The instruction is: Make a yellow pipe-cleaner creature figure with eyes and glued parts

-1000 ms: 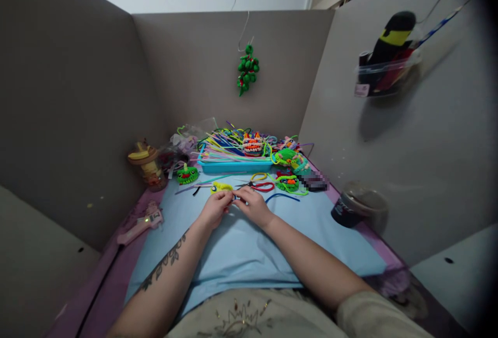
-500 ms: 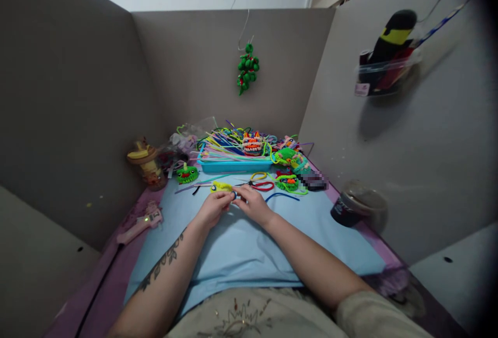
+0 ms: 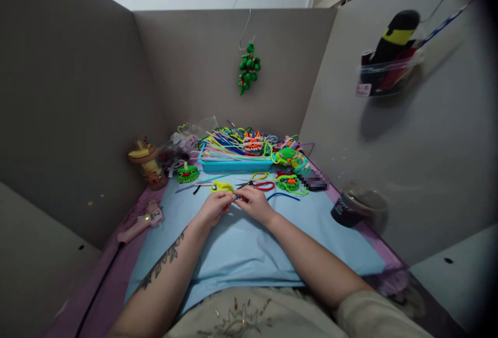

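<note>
Pale blue sheet [image 3: 241, 244] covers the middle of the desk, with a purple mat [image 3: 112, 270] showing at its edges. In the head view, just below the centre of the frame, the left hand [image 3: 213, 208] and right hand [image 3: 254, 204] meet fingertip to fingertip. Both are pinched on a small blue piece [image 3: 236, 197] held between them just above the sheet; it is too small to make out further.

Just above the left hand lies a yellow pipe-cleaner curl [image 3: 222, 187]. Red-handled scissors [image 3: 257, 185] lie just above the right hand, and a blue pipe cleaner [image 3: 283, 195] lies to their right. Further up, a blue tray [image 3: 233, 164] holds a heap of coloured pipe cleaners, with a green figure [image 3: 187, 173] to its left. A pink glue gun [image 3: 142, 221] lies at the left, well apart from the hands, and a dark jar [image 3: 352, 207] stands at the right. A green ornament [image 3: 248, 68] hangs on the back partition.
</note>
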Demonstrator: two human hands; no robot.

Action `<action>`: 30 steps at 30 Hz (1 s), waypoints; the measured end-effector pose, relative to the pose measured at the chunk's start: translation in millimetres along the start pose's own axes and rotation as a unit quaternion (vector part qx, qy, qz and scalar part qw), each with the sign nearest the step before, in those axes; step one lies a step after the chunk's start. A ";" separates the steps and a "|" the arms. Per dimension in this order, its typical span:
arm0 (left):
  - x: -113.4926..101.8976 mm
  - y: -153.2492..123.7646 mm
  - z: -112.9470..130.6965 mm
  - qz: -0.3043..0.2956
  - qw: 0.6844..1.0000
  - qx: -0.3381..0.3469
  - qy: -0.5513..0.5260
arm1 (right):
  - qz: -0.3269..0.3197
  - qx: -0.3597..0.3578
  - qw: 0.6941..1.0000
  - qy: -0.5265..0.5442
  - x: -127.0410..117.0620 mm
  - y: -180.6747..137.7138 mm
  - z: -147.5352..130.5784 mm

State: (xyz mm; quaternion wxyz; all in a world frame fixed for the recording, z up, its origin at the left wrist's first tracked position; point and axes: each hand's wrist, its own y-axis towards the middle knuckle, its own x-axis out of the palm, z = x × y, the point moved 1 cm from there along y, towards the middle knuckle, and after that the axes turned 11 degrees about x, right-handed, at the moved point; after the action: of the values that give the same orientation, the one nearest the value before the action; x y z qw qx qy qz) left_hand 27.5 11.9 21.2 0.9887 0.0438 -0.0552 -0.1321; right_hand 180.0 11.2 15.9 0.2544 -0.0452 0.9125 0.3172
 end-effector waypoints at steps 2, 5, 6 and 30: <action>-0.3 -0.2 0.0 0.003 1.000 -0.004 0.000 | 0.000 0.006 1.000 0.006 -0.7 0.3 -1.2; -1.3 -0.7 0.6 0.001 1.000 -0.012 -0.006 | -0.001 0.009 1.000 0.012 -1.7 0.6 -2.7; -1.7 -0.9 0.9 -0.002 1.000 -0.016 -0.009 | -0.004 0.010 1.000 0.014 -1.9 0.5 -2.8; -7.4 0.9 -2.5 0.000 0.998 -0.043 -0.053 | 0.014 0.003 0.999 0.045 -0.9 -1.2 -2.6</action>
State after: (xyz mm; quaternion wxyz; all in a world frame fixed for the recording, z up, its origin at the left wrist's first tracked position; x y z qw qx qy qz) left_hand 21.0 14.9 18.1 0.9854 -0.0056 -0.1015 -0.1369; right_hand 179.9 8.5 17.4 0.2090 -0.0461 0.9244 0.3156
